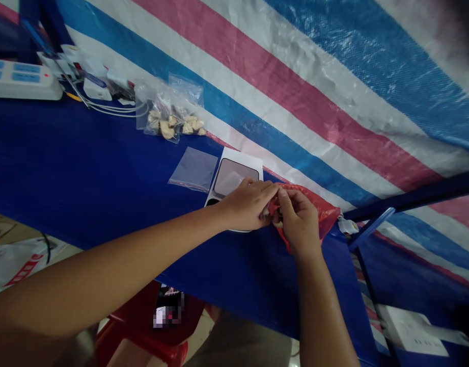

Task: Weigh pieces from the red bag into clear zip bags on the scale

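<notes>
I see the blue counter (85, 173) running across the view, with a striped tarp (295, 76) hanging behind it. On the counter lies a red plastic bag (322, 211), near the far edge and just right of a small white scale (234, 176). The bag's long axis runs left to right, its gathered mouth pointing left toward the scale and its body trailing off to the right. Both hands meet at that mouth. My left hand (245, 206) comes in from the left and lies partly over the scale; my right hand (301, 221) comes up from below and covers the bag's middle. The fingers (285, 201) of both hands are pressed together, pinching the crumpled mouth between them, so neither is nearer than the other. Farther left lie an empty clear pouch (194, 168), small filled bags (173, 120) and a power strip (24, 79).
</notes>
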`<state>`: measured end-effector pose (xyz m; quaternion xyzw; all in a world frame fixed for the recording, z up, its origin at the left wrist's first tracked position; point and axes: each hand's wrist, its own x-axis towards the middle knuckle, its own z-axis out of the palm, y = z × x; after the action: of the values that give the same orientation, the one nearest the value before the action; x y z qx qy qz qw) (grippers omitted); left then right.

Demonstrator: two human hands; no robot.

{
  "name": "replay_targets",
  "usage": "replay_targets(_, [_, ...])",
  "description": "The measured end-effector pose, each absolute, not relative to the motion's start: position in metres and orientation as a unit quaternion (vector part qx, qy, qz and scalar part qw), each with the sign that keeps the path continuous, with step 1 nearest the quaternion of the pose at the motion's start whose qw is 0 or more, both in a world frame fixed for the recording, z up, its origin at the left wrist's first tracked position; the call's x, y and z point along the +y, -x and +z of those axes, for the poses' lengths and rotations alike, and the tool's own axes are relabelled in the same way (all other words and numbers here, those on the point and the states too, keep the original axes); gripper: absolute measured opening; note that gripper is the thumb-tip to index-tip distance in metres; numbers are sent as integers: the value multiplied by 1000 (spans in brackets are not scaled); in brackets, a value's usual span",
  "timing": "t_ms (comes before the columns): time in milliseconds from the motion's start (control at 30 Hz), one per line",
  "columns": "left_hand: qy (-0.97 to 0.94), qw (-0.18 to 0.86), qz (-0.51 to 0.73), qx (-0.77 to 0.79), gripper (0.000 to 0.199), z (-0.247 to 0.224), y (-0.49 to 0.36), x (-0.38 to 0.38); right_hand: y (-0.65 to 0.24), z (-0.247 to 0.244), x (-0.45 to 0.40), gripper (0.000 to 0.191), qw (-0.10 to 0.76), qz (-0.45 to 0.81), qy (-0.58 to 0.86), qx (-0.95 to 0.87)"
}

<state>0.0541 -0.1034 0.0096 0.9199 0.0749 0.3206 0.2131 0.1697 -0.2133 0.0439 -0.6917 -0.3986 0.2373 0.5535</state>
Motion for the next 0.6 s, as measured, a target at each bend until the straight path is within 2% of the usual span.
replay_targets(267, [-915, 229, 323, 75, 45, 6, -55, -106, -170, 50, -216, 36, 560, 289, 674, -386])
replay_targets(467, [-892, 276, 350, 79, 56, 6, -57, -106, -178, 56, -216, 13, 636, 399, 598, -280])
replay_targets(600, [-882, 296, 358, 82, 53, 8, -58, -104, -190, 59, -216, 31, 673, 468, 535, -205])
